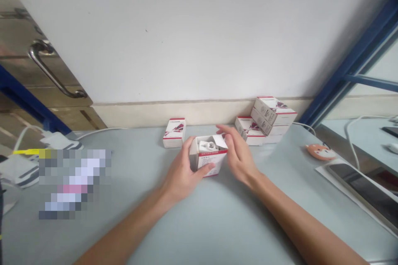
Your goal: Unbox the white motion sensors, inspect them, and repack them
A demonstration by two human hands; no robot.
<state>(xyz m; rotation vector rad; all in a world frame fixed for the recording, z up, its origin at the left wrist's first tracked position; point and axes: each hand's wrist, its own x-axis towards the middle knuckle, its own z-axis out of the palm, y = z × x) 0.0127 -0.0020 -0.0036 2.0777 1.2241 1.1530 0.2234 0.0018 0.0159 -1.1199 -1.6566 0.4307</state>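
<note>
- Though partly covered by both forearms, grey tabletop [217, 223] running back to a white wall [186, 29].
- At the far right against the wall, stack of red-and-white cartons [267, 120], closed, piled loosely in two layers.
- Left hand [182, 174] wrapped round the left side of the open carton [208, 157], thumb pressed on its front face, fingers clamped on it.
- Right hand [239, 155] just beside the carton's right side, fingers apart and lightly curved, tips up by the raised flap; contact with the flap too blurred to tell.
- Open carton standing on the table at mid-frame between the two hands, top flaps up.
- Single closed carton [174, 132] just behind and to the left, well apart from the stack.
- Small orange animal figure [320, 152] lying further right.
- White device [207, 145] seated inside the open carton, top showing.
- Step in hand, by the look of it: working the top flaps with the contents already seated.
- Any flap work calls for a steady left grip and a light fingertip touch from the right.
</note>
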